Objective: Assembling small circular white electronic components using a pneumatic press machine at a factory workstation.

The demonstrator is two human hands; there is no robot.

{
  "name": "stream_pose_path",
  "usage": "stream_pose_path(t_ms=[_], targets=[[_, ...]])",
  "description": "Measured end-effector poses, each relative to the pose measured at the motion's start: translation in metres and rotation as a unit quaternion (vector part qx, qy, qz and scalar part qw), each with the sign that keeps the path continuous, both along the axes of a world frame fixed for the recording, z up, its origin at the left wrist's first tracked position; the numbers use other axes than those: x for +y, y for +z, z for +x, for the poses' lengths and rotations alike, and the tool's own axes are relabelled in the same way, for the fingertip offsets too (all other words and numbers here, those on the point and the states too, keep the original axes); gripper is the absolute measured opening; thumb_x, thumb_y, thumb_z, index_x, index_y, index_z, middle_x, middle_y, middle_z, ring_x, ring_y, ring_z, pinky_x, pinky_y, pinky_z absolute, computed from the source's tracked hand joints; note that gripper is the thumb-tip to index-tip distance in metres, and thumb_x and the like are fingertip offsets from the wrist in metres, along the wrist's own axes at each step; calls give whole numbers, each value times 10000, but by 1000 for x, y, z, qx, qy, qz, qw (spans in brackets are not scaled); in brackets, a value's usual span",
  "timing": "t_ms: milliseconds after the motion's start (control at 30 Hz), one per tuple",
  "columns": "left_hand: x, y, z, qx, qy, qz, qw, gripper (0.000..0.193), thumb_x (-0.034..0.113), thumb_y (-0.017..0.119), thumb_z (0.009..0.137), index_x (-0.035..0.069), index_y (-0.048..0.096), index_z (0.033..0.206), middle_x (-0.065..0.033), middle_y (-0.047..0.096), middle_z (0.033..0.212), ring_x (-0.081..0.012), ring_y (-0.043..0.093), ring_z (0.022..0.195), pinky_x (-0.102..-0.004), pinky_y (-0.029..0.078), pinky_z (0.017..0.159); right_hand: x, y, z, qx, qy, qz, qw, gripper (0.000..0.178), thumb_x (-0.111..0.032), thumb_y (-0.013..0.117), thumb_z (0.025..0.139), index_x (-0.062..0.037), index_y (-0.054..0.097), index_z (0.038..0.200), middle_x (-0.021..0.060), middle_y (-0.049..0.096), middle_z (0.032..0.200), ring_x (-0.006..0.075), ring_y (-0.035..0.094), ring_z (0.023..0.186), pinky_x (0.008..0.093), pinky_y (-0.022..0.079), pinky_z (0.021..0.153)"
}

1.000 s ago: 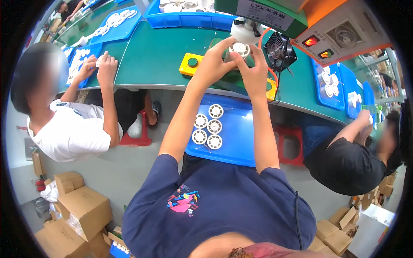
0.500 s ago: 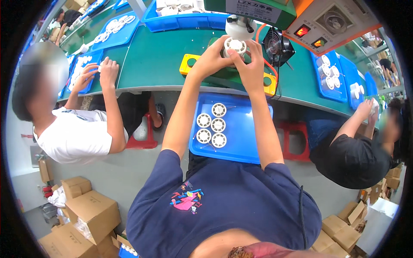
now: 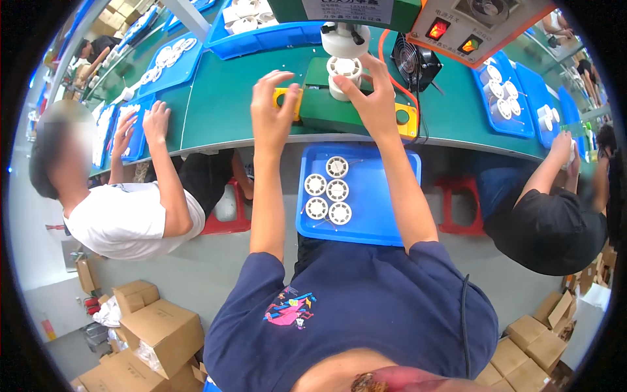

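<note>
Under the white press head (image 3: 343, 42) stands a white round plastic housing (image 3: 344, 68) with a slotted top, on the green machine base (image 3: 326, 110). My right hand (image 3: 373, 98) holds the housing from its right side, thumb in front and fingers behind. My left hand (image 3: 271, 108) is off it, fingers apart and holding nothing, partly covering the left yellow button box (image 3: 287, 104). The right yellow button box (image 3: 406, 121) is beside my right wrist. Between my forearms, a blue tray (image 3: 379, 196) bears several similar white round parts (image 3: 337, 190) with thin wires.
An orange and green machine box (image 3: 480, 29) overhangs the far right, with a black fan (image 3: 416, 62) and a red hose nearby. A blue bin (image 3: 261, 39) of white parts stands at the back. Co-workers (image 3: 130, 215) sit on both sides at the green bench (image 3: 222, 98).
My left hand has let go of the white housing and moved left to the yellow button box. My right hand stays on the housing. The whole view has shifted slightly.
</note>
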State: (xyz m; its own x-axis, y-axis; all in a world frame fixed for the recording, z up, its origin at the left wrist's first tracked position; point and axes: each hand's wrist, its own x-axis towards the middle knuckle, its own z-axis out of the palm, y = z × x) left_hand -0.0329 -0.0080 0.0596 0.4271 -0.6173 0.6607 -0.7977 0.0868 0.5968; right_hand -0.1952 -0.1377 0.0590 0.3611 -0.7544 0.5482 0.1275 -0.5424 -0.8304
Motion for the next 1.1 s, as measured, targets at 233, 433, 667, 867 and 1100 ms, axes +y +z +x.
stream_pose_path(t_ms=[233,433,667,867,1100], targets=[[2,-51,34,345,-60,70,934,413,229,624,997,-14,607,1331,-99,653,1299,-168,595,1169,-299,454,1040,27,-27,-70,79,-238,-134,959,255,-172,728,930,-9,641,1105,165,633,1222,345,568,1207,448,443,1033],[-3,-42,26,398,-102,68,909,363,71,555,936,28,643,1285,-88,669,1232,-159,607,1121,-268,453,1018,17,-57,-97,126,-217,-169,953,98,-82,689,925,-19,616,940,162,664,1151,367,584,1139,460,456,1004],[-3,-46,25,406,-106,39,907,342,22,537,897,40,648,1220,-70,650,1165,-140,590,1078,-269,469,988,13,-75,-83,77,-253,-206,942,72,-71,659,886,-36,597,898,155,671,1115,401,577,1121,507,438,1012],[1,-53,23,363,-97,-23,926,285,54,562,957,37,598,1239,-87,663,1187,-150,595,1102,-279,463,1006,18,-77,-72,44,-273,-195,941,87,-73,661,893,-40,588,927,144,668,1116,378,580,1137,498,437,1034],[-2,-56,24,373,-69,-27,925,239,135,570,1036,12,570,1241,-116,677,1210,-155,602,1113,-290,466,1013,20,-76,-71,47,-267,-178,946,118,-65,674,891,-50,583,965,131,667,1141,365,569,1165,475,433,1049]])
